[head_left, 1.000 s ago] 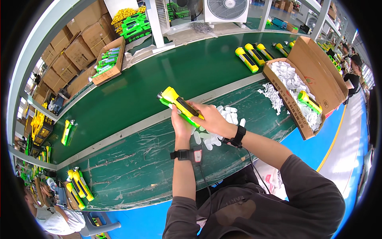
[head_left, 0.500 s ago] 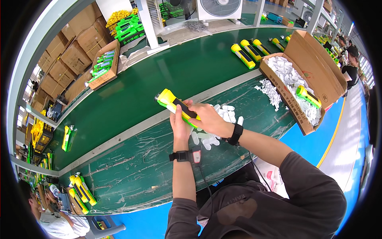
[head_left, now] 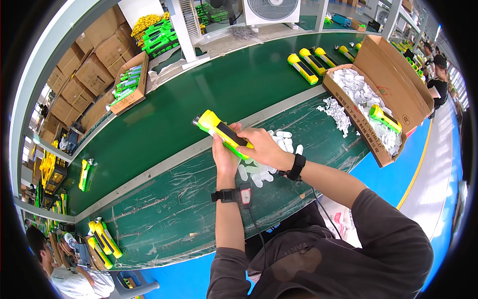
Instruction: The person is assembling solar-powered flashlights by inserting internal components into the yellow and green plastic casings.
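A yellow and green flashlight (head_left: 213, 122) with a long black panel is held tilted above the green bench, its head pointing up and left. My left hand (head_left: 226, 158) is wrapped round its body from below. At the tail end my right hand (head_left: 266, 148) lies over the flashlight, fingers bent against the black panel; whether a small piece is under those fingertips is hidden. Just below and beside my right hand, white oval pieces (head_left: 284, 134) lie loose on the bench. Both wrists wear black straps, and a cable runs from a small box near the left one.
A cardboard box (head_left: 354, 118) of white pieces, with one flashlight on top, stands at the right beside white scraps (head_left: 336, 113). Several flashlights (head_left: 302, 68) lie on the green belt (head_left: 169, 114); others (head_left: 103, 239) lie at the bench's left end. A co-worker (head_left: 74, 279) sits lower left.
The flashlight has turned a little in my hands, so more of its black panel shows. My left thumb has shifted lower along its side; the right hand stays at the tail end.
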A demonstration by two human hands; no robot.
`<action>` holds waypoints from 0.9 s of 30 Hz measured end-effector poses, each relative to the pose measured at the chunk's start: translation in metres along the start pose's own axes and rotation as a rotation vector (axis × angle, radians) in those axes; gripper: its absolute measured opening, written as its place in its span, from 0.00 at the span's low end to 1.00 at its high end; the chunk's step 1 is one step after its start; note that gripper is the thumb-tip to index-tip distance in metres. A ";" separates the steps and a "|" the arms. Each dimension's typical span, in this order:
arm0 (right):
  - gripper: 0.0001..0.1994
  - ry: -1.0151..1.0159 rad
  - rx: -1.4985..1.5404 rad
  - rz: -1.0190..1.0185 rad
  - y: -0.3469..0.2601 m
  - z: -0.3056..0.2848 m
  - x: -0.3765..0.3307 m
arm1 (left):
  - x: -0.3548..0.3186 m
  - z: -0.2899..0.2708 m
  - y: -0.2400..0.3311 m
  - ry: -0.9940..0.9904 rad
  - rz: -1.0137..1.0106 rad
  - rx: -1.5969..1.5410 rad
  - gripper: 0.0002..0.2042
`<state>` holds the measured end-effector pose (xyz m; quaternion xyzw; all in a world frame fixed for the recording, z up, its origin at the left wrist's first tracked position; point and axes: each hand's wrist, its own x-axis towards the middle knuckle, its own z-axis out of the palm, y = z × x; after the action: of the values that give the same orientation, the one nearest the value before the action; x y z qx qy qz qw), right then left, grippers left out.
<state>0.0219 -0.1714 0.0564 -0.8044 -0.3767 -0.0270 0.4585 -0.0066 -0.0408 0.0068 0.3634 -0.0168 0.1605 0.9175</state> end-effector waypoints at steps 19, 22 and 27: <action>0.21 -0.009 0.816 0.407 0.025 -0.030 0.030 | -0.007 0.000 0.001 -0.258 -0.308 -0.019 0.25; 0.23 -0.072 0.928 0.561 0.009 -0.015 0.033 | -0.011 0.011 0.005 -0.296 -0.338 -0.092 0.25; 0.24 -0.078 0.903 0.633 -0.019 -0.015 0.029 | -0.014 0.011 0.006 -0.286 -0.340 -0.150 0.22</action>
<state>0.0347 -0.1606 0.0900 -0.6022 -0.1074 0.3062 0.7295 -0.0207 -0.0475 0.0167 0.3109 -0.0969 -0.0509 0.9441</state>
